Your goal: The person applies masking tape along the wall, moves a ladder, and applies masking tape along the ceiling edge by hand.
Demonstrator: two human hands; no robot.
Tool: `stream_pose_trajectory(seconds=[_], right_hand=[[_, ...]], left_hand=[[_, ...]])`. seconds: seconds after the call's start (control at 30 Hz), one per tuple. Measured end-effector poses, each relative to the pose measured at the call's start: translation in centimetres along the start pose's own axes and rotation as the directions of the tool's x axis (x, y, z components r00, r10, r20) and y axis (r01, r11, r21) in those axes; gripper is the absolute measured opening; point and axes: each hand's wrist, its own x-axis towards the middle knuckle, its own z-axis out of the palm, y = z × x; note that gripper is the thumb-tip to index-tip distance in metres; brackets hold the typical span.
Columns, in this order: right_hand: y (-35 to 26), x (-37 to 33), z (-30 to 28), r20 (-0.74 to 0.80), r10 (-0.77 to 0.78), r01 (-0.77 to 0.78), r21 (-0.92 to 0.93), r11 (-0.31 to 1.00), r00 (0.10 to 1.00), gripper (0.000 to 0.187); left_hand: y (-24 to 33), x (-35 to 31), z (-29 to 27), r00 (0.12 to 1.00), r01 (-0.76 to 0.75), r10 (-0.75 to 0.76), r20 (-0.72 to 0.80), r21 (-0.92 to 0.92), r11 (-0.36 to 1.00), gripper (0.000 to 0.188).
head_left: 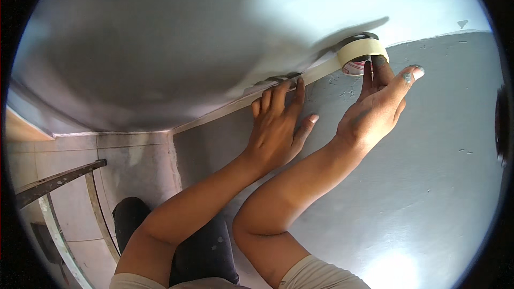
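A roll of cream masking tape (363, 50) hangs on the fingers of my right hand (375, 108), which reach into its core while the thumb sticks out to the side. From the roll, an unrolled strip of tape (322, 70) runs down to the left along the line where the grey wall (385, 182) meets a pale surface (321, 5). The fingertips of my left hand (276, 128) press on this strip, fingers spread, just left of the roll. Beyond that hand, a pale band continues along the seam toward the corner.
At the lower left stands a paint-spattered metal frame (59, 181), like part of a ladder, over pale floor tiles (131, 163). My leg in dark trousers (206, 246) shows between my arms. A dark rounded object (501, 126) sits at the right rim.
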Motion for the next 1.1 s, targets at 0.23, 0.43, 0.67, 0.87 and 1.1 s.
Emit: stream_pose_trajectory(seconds=[0.23, 0.43, 0.67, 0.87, 1.1], right_hand=[[-0.9, -0.9, 0.1, 0.065, -0.012, 0.015, -0.047, 0.999, 0.998, 0.100], [0.1, -1.1, 0.5, 0.045, -0.058, 0.060, -0.047, 0.997, 0.997, 0.097], [0.9, -1.3, 0.5, 0.053, -0.108, 0.108, -0.008, 0.994, 0.993, 0.100], [-1.0, -2.5, 1.4, 0.030, -0.071, 0.070, 0.052, 0.996, 0.997, 0.098], [0.7, -1.7, 0.5, 0.065, -0.105, 0.100, 0.069, 0.993, 0.992, 0.101]], left_hand=[[1.6, 2.3, 0.4, 1.000, -0.026, 0.026, -0.006, 0.042, 0.999, 0.072], [0.8, 2.1, 0.7, 0.997, -0.055, 0.057, -0.045, 0.039, 0.998, 0.071], [-6.0, -5.3, 1.2, 0.991, 0.112, -0.106, -0.079, 0.070, 0.991, 0.066], [-11.1, -9.0, 0.4, 0.967, 0.238, -0.230, -0.107, 0.065, 0.969, 0.055], [-13.9, -11.0, -0.1, 0.941, 0.334, -0.310, -0.133, 0.245, 0.910, 0.053]])
